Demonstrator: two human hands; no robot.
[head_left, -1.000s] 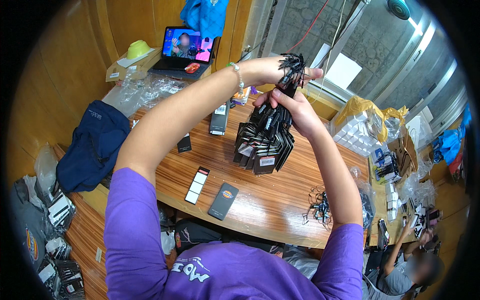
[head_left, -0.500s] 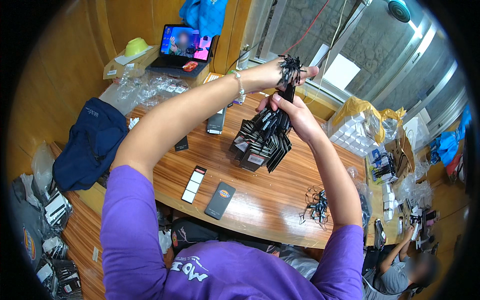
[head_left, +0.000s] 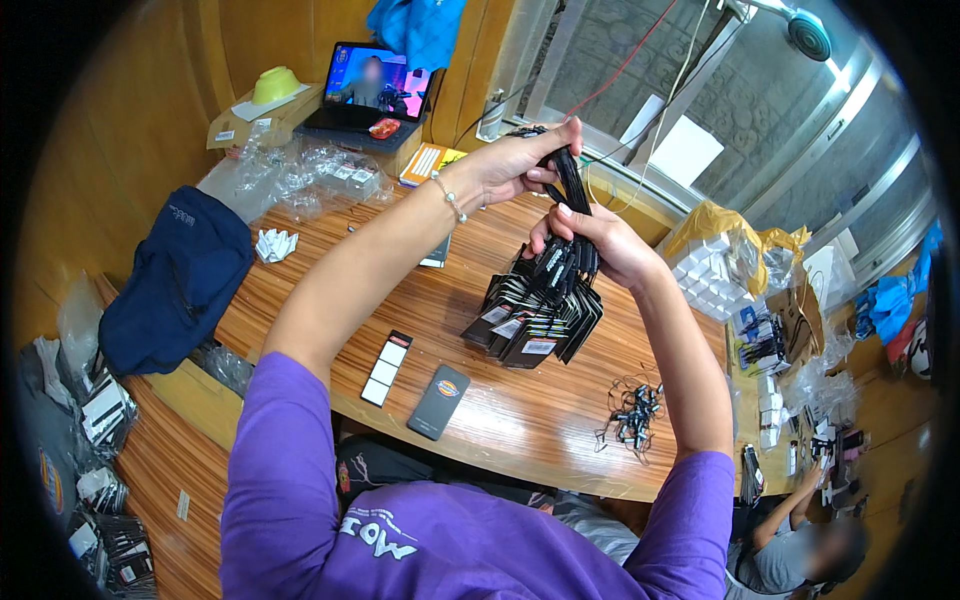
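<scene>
A thick bunch of black hang tags (head_left: 535, 322) dangles by its cords above the table, the cards fanned out at the bottom. My right hand (head_left: 607, 243) is closed round the cords just above the cards. Higher up, my left hand (head_left: 515, 168) grips the gathered black cords (head_left: 570, 185), its thumb pointing up and some loose cord ends showing behind it. Below on the table lie a dark grey card (head_left: 439, 402) with a small logo and a black strip with white labels (head_left: 387, 368).
A tangle of black cords (head_left: 636, 412) lies near the right front edge of the wooden table (head_left: 530, 425). White boxes (head_left: 708, 272) in yellow plastic stand at right. A navy bag (head_left: 180, 275) lies left, a laptop (head_left: 368, 90) behind. Another person (head_left: 800, 550) sits at far right.
My left hand has moved left and slightly down, turning so its fingers show and the cord ends sit behind it. The tag bunch has shifted slightly right and down with my right hand.
</scene>
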